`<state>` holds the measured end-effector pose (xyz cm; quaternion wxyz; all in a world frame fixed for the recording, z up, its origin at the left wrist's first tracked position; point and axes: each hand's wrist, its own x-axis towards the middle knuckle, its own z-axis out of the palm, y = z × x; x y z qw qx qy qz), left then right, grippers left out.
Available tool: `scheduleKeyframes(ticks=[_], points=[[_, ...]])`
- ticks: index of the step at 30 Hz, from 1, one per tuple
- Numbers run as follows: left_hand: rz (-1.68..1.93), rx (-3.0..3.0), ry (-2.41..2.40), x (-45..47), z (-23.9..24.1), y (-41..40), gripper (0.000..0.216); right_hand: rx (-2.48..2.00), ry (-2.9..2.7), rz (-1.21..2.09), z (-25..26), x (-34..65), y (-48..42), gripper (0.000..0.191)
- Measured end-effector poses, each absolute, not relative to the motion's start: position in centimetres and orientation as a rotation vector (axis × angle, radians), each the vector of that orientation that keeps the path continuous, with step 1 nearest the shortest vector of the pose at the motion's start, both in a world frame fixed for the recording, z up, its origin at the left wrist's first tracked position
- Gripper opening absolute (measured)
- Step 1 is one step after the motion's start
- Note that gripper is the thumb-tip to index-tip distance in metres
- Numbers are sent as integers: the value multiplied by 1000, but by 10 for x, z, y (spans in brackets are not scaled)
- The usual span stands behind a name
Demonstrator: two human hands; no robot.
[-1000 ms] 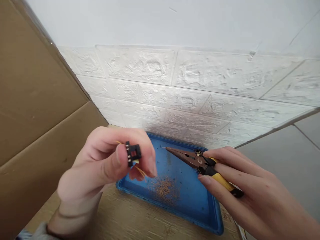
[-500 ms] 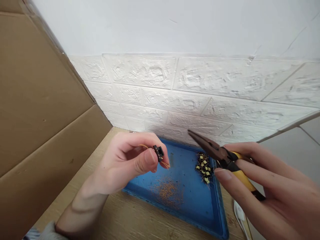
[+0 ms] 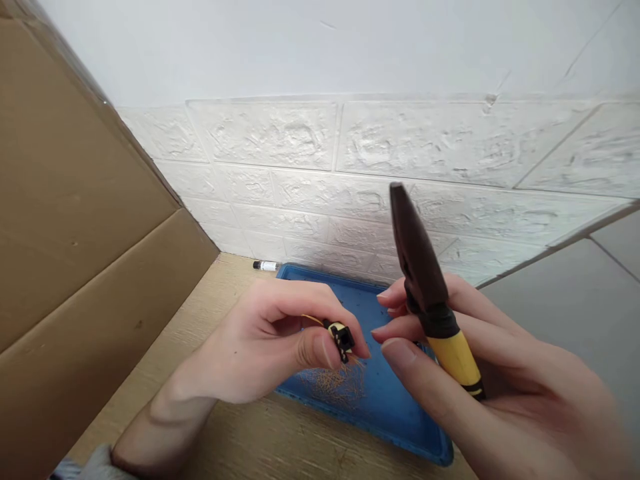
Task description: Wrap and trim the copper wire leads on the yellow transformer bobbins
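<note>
Since the frame half a second earlier, the needle-nose pliers (image 3: 423,267) have swung from a leftward slant to nearly upright, and the right hand (image 3: 480,380) has moved in toward the left.

A cardboard panel (image 3: 75,200) leans at far left on the tabletop (image 3: 240,440). The left hand (image 3: 265,340) pinches a small black coil bobbin (image 3: 341,335) between thumb and forefinger, with copper wire trailing from it. It is held over a heap of wire clippings (image 3: 335,387) in the blue tray (image 3: 400,430). A marker (image 3: 267,266) lies by the wall behind the tray.

The right hand is wrapped around the yellow pliers handle, its free fingertips just right of the bobbin. The bobbin lies left of and below the pliers nose. The tool's long axis runs upward, tilted slightly left, so the nose points away from the bobbin.
</note>
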<state>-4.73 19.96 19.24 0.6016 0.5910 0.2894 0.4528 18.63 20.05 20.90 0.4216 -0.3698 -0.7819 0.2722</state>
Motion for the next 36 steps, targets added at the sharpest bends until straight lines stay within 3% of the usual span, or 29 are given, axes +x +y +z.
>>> scheduleKeyframes(ticks=[8,14,23,36], points=[[966,1272,557,-47,187,198,40,-891,-1982,711,209,192,196,26],[876,1234,680,-45,187,199,64,-853,-1918,759,206,189,193,23],[859,1145,499,-39,169,207,45,-935,-1860,567,204,178,186,25],[834,1195,554,-34,172,209,54,-941,-1969,453,202,183,188,21]])
